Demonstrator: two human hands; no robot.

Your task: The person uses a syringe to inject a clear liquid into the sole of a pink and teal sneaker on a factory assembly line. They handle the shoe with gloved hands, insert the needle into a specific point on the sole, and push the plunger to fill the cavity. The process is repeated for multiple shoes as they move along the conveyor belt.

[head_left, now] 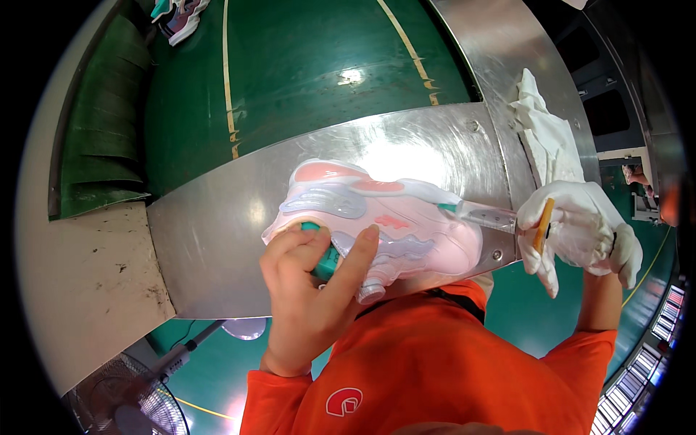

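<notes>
I have the pale pink shoe with lilac and coral overlays (420,250) lying on its side on the tabletop of brushed steel (210,268), mostly ahead and to the right of the left fingers, its white-and-coral sole edge on the far side from them. The bare left hand (301,304) grips it at the collar: its fingers curl over the shiny green plastic form (326,262) inside the opening, and the thumb presses on the upper. The white-gloved right hand (583,225) has its fingers closed about the near end of a clear, slim tube with a green tip (489,216), which points left from them to the sole edge near the toe; I can't tell whether the tip touches. A flat yellow-brown piece (543,226) sits among those fingers. I'd judge a firm left hold matters most, so the toe doesn't rock under the tip; I'd lay the tube at a shallow angle along the seam, press lightly and evenly, and spare the pink upper. Beyond the right fingers lies a crumpled white cloth (547,141); well ahead of the left ones, a green belt with yellow lines (304,72).
</notes>
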